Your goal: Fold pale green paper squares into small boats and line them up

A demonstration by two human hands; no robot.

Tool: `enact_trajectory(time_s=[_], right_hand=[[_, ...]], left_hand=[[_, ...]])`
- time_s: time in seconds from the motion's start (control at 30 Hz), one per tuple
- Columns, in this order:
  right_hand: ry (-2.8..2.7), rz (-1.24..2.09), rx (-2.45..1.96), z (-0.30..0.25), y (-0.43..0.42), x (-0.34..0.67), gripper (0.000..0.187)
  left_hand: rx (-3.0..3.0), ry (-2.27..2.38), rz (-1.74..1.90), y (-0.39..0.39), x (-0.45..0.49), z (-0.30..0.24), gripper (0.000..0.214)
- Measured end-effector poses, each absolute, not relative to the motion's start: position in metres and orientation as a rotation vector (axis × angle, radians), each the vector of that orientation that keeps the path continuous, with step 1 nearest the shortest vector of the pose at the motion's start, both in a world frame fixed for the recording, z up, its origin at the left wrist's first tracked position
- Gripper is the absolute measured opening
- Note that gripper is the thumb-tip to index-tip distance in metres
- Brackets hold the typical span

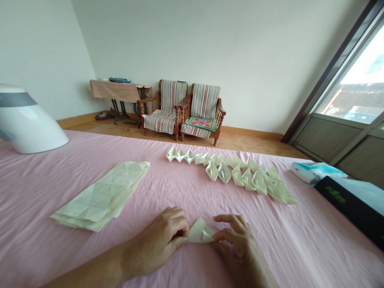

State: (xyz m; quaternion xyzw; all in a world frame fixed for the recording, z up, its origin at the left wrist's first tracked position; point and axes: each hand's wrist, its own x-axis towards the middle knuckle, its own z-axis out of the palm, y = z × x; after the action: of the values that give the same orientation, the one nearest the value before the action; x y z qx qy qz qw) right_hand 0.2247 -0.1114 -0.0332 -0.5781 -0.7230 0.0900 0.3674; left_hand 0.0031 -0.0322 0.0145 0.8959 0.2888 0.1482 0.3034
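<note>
A small folded paper [198, 232], roughly triangular and pale yellow-green, lies between my hands on the pink cloth. My left hand [168, 234] has its thumb and fingers closed on the paper's left corner. At the right corner, my right hand [237, 240] pinches the paper with thumb and index finger, while another finger reaches out above it. A stack of creased paper sheets [102, 192] lies to the left. Beyond my hands stand folded paper boats [223, 173], several of them in two uneven rows running to the right.
The pink cloth [168, 188] covers the surface and is wrinkled. At the left stands a white rounded object [36, 128] with a grey band. On the right lie a tissue pack [318, 171] and a black box [345, 200]. Two wooden armchairs [201, 108] stand against the wall.
</note>
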Motion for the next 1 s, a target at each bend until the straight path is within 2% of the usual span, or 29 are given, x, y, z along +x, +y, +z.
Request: enact_trajectory(time_s=[0.23, 0.57, 1.0], right_hand=[[-1.738, 0.404, -1.776, -0.019, -0.105, 0.218, 0.014], [-1.687, 0.493, -1.949, -0.012, -0.100, 0.214, 0.017], [-1.745, 0.383, -1.891, -0.018, -0.098, 0.216, 0.017]], left_hand=[[2.352, 0.876, 0.420, -0.035, 0.005, 0.013, 0.020], [2.334, 0.991, 0.433, -0.034, 0.012, 0.007, 0.019], [2.400, 1.036, 0.467, -0.033, 0.017, 0.004, 0.019]])
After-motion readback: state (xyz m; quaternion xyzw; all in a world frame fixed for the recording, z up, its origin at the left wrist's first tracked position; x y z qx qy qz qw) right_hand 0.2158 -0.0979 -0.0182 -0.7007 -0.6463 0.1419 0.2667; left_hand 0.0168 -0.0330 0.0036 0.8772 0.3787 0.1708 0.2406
